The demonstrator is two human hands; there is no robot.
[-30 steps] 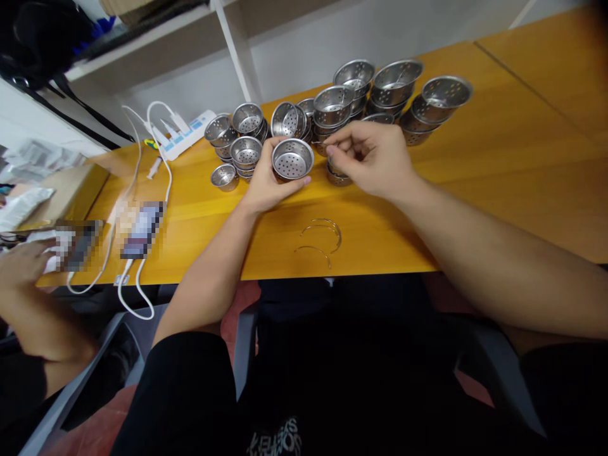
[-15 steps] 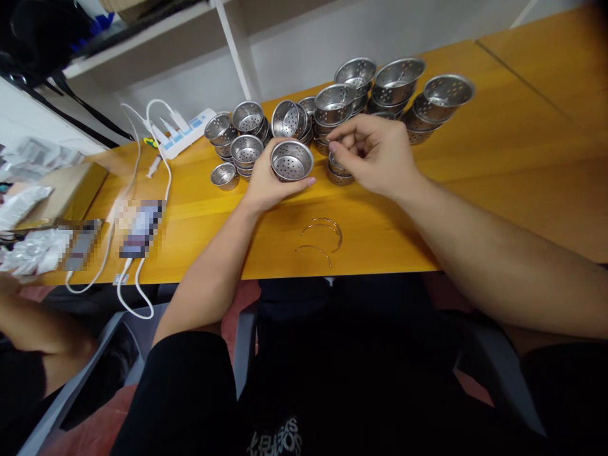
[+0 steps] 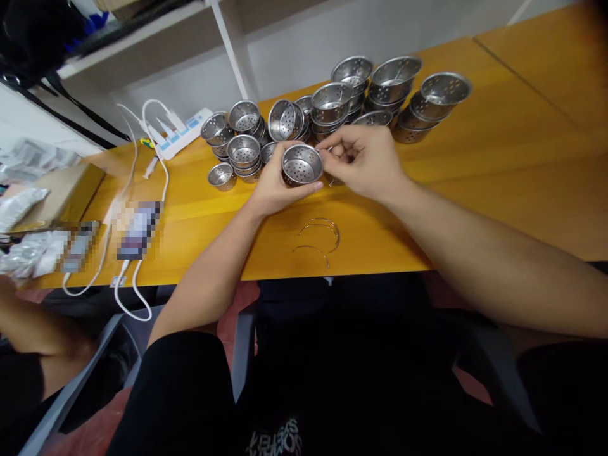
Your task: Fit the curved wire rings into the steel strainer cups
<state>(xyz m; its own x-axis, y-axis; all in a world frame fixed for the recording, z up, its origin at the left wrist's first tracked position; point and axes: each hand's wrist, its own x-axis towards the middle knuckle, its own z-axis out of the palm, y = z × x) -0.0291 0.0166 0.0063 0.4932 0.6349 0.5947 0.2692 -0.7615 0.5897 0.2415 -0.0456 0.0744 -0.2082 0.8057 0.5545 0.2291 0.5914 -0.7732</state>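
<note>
My left hand (image 3: 270, 187) grips a small perforated steel basket (image 3: 301, 164) just above the orange table (image 3: 475, 164), its open side facing me. My right hand (image 3: 365, 158) is closed in a pinch at the basket's right rim; whatever the fingertips hold is too thin to make out. Two curved wire handles (image 3: 320, 235) lie on the table below the hands. Behind the hands stand stacks of the same baskets, smaller ones (image 3: 242, 142) at the left and larger ones (image 3: 394, 79) at the right.
A white power strip (image 3: 183, 130) with white cables (image 3: 137, 190) lies at the left, beside two phones (image 3: 137, 231). Crumpled plastic bags (image 3: 31, 253) sit at the far left, where another person's arm (image 3: 42, 329) shows. White shelving (image 3: 228, 38) stands behind the table.
My right hand left the stack behind and came left to the rim of the held basket, which shifted slightly right. The other person's hand drew back off the table at the left.
</note>
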